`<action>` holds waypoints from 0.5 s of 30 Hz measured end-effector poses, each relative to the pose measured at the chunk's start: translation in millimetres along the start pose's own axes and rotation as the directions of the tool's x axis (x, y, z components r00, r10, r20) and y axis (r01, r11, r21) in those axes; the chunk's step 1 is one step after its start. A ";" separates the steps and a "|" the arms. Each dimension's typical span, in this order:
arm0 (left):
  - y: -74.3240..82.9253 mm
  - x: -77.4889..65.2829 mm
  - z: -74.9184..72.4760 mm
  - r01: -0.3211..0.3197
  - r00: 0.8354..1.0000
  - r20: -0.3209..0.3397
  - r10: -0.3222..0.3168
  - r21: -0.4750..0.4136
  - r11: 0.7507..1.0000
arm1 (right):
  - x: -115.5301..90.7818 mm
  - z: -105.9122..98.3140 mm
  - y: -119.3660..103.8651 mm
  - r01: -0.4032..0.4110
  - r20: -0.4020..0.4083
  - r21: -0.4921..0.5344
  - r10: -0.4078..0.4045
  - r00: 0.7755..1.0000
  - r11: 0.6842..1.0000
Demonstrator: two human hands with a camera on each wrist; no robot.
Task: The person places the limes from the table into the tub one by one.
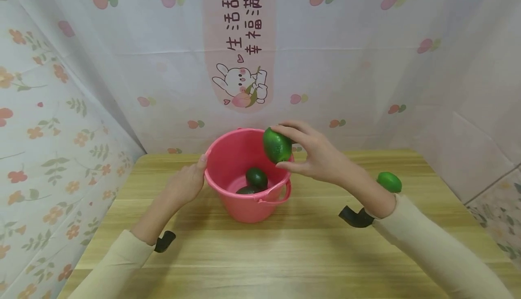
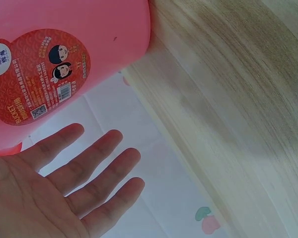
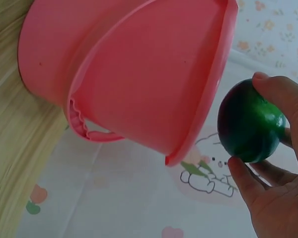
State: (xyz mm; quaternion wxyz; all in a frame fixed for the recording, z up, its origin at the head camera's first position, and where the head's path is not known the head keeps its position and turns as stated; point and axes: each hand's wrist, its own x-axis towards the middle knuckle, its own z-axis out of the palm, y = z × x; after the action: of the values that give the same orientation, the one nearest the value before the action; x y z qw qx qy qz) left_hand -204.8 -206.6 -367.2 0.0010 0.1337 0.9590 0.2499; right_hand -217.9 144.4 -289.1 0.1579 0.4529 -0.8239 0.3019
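Note:
Between thumb and fingers, my right hand pinches a shiny green lime just above the right rim of a pink bucket. The right wrist view also shows this lime, apart from the bucket's wall. My left hand is at the bucket's left rim, its thumb touching the edge. In the left wrist view, the left hand's fingers extend straight beside the labelled wall, apart from it. Inside the bucket lie two dark green fruits, one partly hidden by the front rim.
Right of my right forearm, another green lime lies on the wooden table. The bucket's handle hangs down at its front right. A white printed curtain stands behind the table, and a floral one at the left.

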 end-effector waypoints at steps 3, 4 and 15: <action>0.8 0.4 1.1 -0.001 1.000 -0.003 0.001 -0.002 1.000 | 2.5 4.2 0.1 0.016 0.002 0.016 -0.016 1.000 1.000; 1.0 0.6 1.5 -0.004 1.000 -0.004 0.004 -0.001 1.000 | 2.9 5.3 0.1 0.020 0.001 0.021 -0.020 1.000 1.000; 3.2 0.3 2.9 0.003 1.000 -0.019 -0.003 0.011 1.000 | -3.7 1.1 3.8 -0.010 -0.017 0.022 0.011 1.000 1.000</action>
State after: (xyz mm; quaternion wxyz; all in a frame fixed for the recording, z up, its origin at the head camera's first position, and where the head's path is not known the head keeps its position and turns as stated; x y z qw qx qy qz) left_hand -204.2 -202.5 -368.2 -0.0083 0.1298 0.9606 0.2456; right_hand -219.1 147.7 -293.3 0.1584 0.4476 -0.8215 0.3157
